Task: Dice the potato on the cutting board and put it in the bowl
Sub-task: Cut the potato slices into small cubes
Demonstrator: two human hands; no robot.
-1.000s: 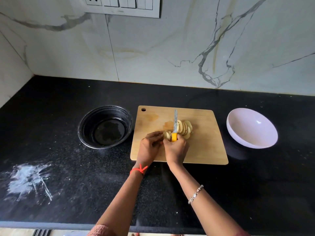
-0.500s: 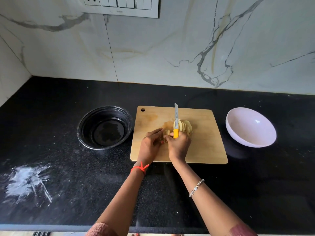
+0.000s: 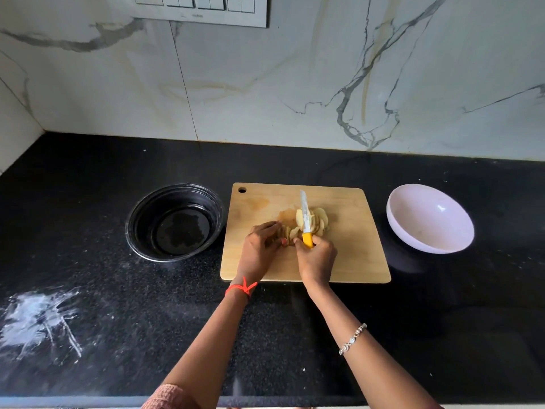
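A pale sliced potato (image 3: pixel 317 219) lies in a fanned stack near the middle of the wooden cutting board (image 3: pixel 354 249). My right hand (image 3: pixel 317 258) grips the yellow handle of a knife (image 3: pixel 305 215), whose blade points away from me and rests across the slices. My left hand (image 3: pixel 261 246) sits just left of the knife, fingers curled onto the near slices and holding them. A white bowl (image 3: pixel 429 218) stands right of the board with nothing in it. A dark glass bowl (image 3: pixel 175 222) stands left of the board.
The black stone counter (image 3: pixel 118 290) runs to a marble wall behind. A white powdery smear (image 3: pixel 38 320) marks the counter at the near left. A switch panel (image 3: pixel 200 8) is on the wall above.
The knife has shifted slightly forward across the slices, and my left hand has closed in on the near slices. Bowls and board have stayed put.
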